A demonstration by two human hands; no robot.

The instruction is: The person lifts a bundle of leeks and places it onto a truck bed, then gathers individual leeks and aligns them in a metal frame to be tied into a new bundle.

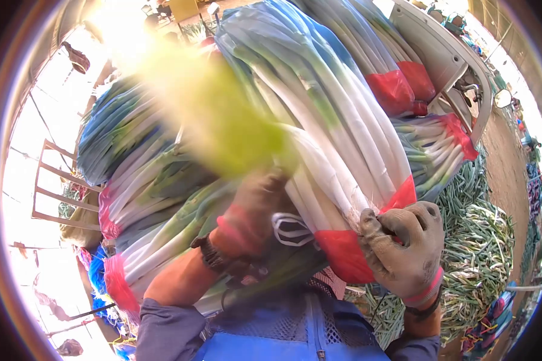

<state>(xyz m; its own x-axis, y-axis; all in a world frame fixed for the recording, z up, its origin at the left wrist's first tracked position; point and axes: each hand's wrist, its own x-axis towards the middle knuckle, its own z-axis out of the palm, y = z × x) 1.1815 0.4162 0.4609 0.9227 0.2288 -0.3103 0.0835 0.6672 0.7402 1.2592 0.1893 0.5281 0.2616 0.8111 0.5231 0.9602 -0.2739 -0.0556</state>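
Observation:
A big bundle of leeks (343,138) in a clear bag with a red end (349,253) lies in front of my chest, its white stalks toward me. My right hand (406,246), in a grey work glove with a pink cuff, is closed with its fingers curled at the red mouth of the bag, beside the root ends. My left hand (259,201), also gloved, is closed at the lower end of a long yellow-green leek leaf (229,129). That leaf is smeared by motion and stretches to the upper left. A white looped band (292,230) hangs between my hands.
More bagged leek bundles (156,204) with red ends lie at the left, and others (397,84) at the upper right beside a white vehicle panel (430,42). Loose green leek trimmings (476,259) cover the ground at the right. A metal rack (63,186) stands at the far left.

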